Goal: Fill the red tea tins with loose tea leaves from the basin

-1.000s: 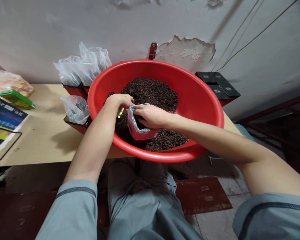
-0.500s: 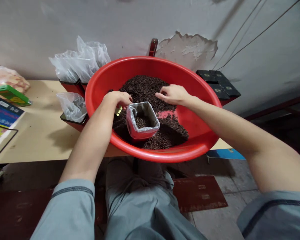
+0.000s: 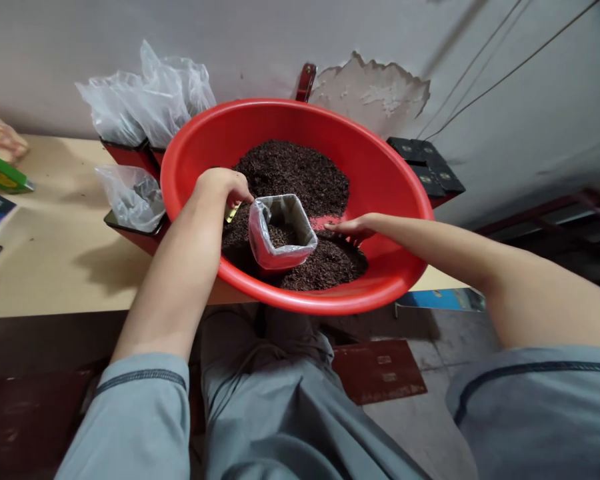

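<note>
A large red plastic basin (image 3: 387, 267) holds heaps of dark, dry, loose tea-like leaves (image 3: 295, 170). Standing among them is a red square tin (image 3: 265, 252) lined with a clear plastic bag, partly filled with the leaves. My left hand (image 3: 230, 185) is closed at the tin's far left corner, its fingertips pinching the lined rim. A small gold-coloured piece (image 3: 233, 213) shows beneath that hand. To the right of the tin, my right hand (image 3: 357, 228) is low against the near heap, thumb stretched toward the tin; its other fingers are partly hidden at the leaves.
Left of the basin stand several red-and-black tins (image 3: 130, 233) with clear bags (image 3: 130, 197) sticking out. Black-topped boxes (image 3: 425, 163) sit at right, against the wall. A green box (image 3: 3, 172) lies on the pale table (image 3: 45, 267). A dark red object (image 3: 306, 83) stands behind the basin.
My right hand has come down and nearer from the far heap to the near heap. My left hand stays at the tin's corner. The whole view has shifted slightly.
</note>
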Available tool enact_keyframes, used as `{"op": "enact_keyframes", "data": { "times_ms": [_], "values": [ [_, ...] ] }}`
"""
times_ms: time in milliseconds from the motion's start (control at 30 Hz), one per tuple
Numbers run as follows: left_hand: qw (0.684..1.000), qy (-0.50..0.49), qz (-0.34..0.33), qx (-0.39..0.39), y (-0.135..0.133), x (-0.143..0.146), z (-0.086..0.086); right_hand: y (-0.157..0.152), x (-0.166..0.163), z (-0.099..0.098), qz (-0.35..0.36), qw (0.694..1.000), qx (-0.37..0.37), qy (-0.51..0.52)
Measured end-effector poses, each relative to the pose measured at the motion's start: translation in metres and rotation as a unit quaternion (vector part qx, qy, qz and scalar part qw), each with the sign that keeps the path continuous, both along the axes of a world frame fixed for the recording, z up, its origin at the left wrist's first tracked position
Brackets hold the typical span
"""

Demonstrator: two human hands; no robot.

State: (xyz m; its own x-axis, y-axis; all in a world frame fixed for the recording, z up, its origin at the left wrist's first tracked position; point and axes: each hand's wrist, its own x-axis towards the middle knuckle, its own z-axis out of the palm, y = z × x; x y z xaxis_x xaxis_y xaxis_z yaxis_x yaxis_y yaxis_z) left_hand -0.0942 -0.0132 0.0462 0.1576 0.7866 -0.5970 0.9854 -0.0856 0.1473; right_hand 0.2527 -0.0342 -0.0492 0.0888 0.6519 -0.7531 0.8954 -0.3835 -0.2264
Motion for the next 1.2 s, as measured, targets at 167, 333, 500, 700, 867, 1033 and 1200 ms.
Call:
{"op": "enact_keyframes", "data": {
  "times_ms": [167, 333, 500, 700, 867, 1033, 1200],
  "values": [
    [0.999, -0.049, 0.011, 0.003, 0.002, 0.000, -0.002, -0.003, 0.002, -0.003, 0.015, 0.993, -0.073, 0.092],
    [0.998, -0.064, 0.015, -0.004, 0.001, 0.004, 0.001, -0.027, -0.013, -0.003, 0.076, 0.977, -0.032, 0.195],
    [0.998, -0.060, 0.009, -0.004, 0.002, 0.004, 0.000, -0.034, -0.050, 0.012, -0.058, 0.972, 0.049, 0.223],
    [0.997, -0.062, 0.030, -0.015, -0.001, 0.003, -0.003, -0.013, -0.082, 0.060, -0.096, 0.923, 0.231, 0.293],
    [0.996, -0.081, 0.025, -0.026, -0.003, 0.003, -0.003, -0.005, -0.102, 0.092, -0.061, 0.844, 0.354, 0.398],
    [0.996, -0.084, 0.021, -0.034, -0.005, 0.003, -0.001, -0.019, -0.132, 0.096, 0.009, 0.798, 0.412, 0.440],
    [0.997, -0.070, 0.021, -0.032, -0.010, 0.003, 0.003, -0.035, -0.153, 0.086, 0.028, 0.789, 0.426, 0.441]
  ]
}}
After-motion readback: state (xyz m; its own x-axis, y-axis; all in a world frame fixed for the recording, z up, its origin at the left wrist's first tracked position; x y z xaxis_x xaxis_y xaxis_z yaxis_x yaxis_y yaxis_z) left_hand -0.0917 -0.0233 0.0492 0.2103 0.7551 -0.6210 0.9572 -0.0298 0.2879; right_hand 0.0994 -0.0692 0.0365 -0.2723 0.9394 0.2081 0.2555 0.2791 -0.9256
